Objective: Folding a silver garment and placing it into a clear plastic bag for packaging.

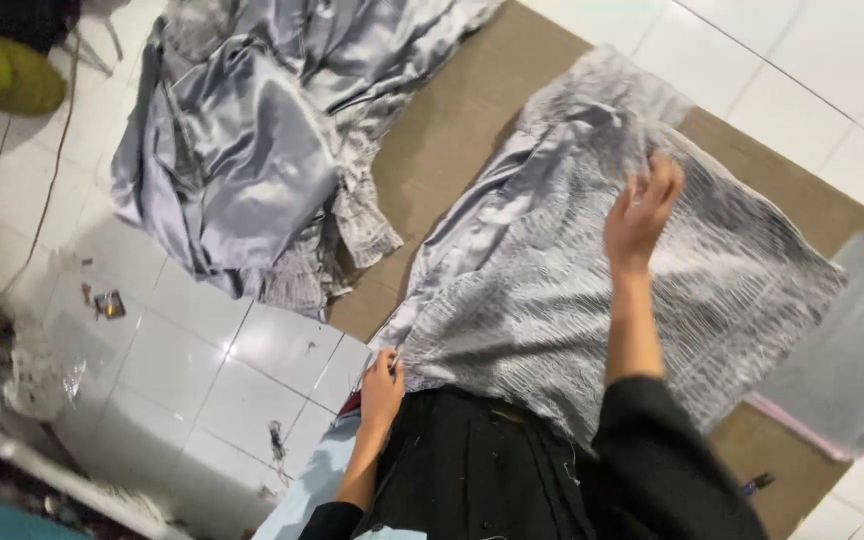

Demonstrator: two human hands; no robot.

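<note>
1. The white glossy tiled floor (202, 380) is the biggest thing in view and lies under everything else.
2. A brown flat sheet of cardboard (452, 140) lies on the floor, running from the top centre to the lower right.
3. A silver-grey crinkled pleated cloth (552, 290) is spread on the cardboard, over its middle. Its near edge reaches the person's lap.
4. A heap of silver-grey smooth satin fabric (242, 150) lies to the left of the cardboard, partly on its left edge, apart from the pleated cloth.
5. A grey flat panel with a pink edge (842, 360) lies at the right side of the cardboard, just beside the pleated cloth.
6. The right hand (640, 212) is over the middle of the pleated cloth. The fingers are loosely spread and a little curled. It looks to touch the cloth, but I cannot tell if it grips it.
7. The left hand (382, 388) is at the near left corner of the pleated cloth, at the left edge of the cardboard. The fingers are closed and pinch the cloth edge.
</note>
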